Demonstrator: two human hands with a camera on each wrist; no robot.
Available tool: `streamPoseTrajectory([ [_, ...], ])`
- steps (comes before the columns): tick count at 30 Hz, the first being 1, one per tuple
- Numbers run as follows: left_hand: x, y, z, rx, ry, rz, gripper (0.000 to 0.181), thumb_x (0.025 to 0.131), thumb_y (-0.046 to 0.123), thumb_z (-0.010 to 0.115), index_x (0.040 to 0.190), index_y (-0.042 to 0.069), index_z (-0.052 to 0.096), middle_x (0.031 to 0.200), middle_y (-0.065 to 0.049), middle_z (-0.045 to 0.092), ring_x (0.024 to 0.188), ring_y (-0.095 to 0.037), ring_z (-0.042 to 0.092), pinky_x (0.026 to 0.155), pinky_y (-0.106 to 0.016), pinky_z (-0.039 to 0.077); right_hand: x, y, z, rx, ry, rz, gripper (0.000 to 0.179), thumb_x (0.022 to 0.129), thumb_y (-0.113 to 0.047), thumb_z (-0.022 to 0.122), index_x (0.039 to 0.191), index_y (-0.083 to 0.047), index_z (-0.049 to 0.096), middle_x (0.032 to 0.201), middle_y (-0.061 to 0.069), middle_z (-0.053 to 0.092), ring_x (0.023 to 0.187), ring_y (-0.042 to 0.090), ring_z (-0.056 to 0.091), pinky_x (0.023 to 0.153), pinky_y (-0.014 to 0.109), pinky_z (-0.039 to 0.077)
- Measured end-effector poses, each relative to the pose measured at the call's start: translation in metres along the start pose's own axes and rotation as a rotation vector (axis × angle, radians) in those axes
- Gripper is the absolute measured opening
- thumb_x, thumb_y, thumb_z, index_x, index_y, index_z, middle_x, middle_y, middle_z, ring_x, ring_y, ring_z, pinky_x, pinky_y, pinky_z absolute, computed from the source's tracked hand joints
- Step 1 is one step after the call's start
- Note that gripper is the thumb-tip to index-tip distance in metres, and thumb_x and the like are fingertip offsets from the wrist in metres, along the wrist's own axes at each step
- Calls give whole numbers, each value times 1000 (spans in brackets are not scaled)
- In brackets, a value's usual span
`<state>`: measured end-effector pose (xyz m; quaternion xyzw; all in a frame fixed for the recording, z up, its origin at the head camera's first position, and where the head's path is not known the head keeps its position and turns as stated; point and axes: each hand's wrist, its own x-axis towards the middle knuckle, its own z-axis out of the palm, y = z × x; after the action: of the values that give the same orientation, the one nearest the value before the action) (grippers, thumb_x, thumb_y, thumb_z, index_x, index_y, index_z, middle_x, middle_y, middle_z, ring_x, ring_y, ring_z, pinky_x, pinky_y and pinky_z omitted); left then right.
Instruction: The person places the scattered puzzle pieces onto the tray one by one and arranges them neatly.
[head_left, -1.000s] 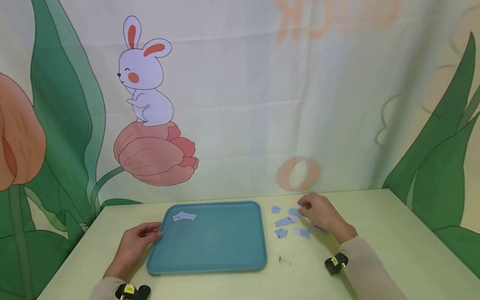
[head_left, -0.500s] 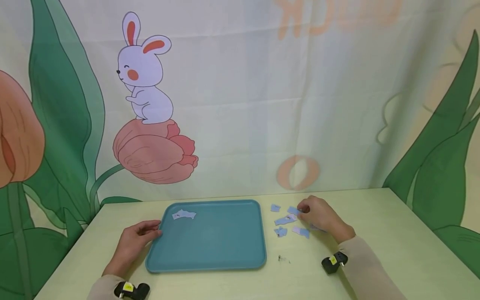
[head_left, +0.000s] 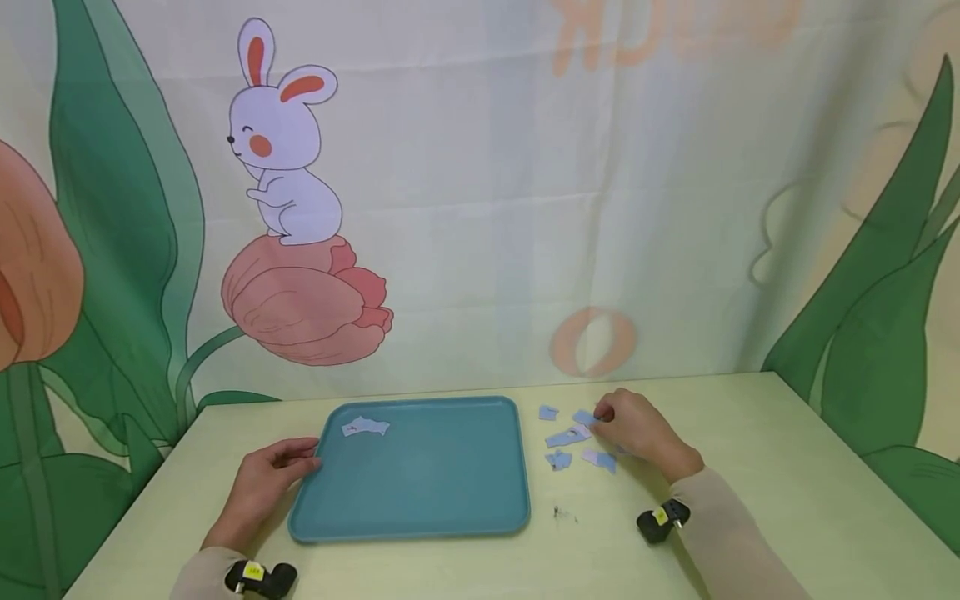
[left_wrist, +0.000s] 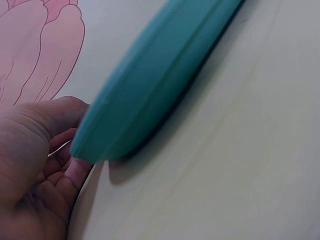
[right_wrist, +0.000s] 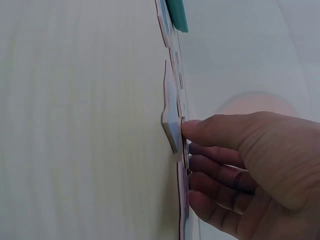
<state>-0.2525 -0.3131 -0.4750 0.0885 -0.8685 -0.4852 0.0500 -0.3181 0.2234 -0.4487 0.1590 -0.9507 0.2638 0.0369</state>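
- Left hand (head_left: 264, 483), fingers relaxed, touches the left rim of a teal rectangular tray (head_left: 412, 492), its long axis running left to right.
- Right hand (head_left: 641, 429), fingers narrow, pinches a flat, irregular light-blue piece (head_left: 583, 416) on the table (head_left: 600, 562), right of the tray, its slanting long axis pointing far left.

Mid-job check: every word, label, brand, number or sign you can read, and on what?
No text reads for certain.
Curtain: faded orange lettering at top, cut off, unreadable; the orange ring below may be an "O".
Yellow stickers on both wrist cameras: too small to read.
Tray and pieces: no readable text.
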Motion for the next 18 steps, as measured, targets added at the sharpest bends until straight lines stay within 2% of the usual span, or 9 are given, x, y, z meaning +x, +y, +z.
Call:
streamPoseTrajectory([
  [5, 0, -1, 0, 1, 1, 1, 42, 101, 8, 73, 140, -5, 64, 124, -21, 69, 114, -33, 64, 83, -20, 56, -1, -2, -1, 7, -5, 26, 17, 93, -12, 78, 99, 3, 73, 97, 11, 68, 89, 26, 66, 82, 47, 56],
  [12, 0, -1, -4, 5, -2, 1, 43, 101, 10, 73, 141, -5, 64, 126, -21, 69, 116, -34, 64, 86, -23, 57, 3, -4, 2, -1, 6, 38, 18, 95, -13, 77, 101, 4, 73, 99, 11, 70, 91, 27, 66, 84, 46, 56],
  [18, 0, -1, -2, 10, -5, 12, 45, 101, 12, 74, 141, -5, 63, 126, -22, 68, 114, -34, 63, 82, -18, 55, 3, -1, 3, -22, 27, 61, 18, 94, -14, 77, 99, 4, 74, 97, 11, 72, 90, 27, 68, 83, 47, 58],
])
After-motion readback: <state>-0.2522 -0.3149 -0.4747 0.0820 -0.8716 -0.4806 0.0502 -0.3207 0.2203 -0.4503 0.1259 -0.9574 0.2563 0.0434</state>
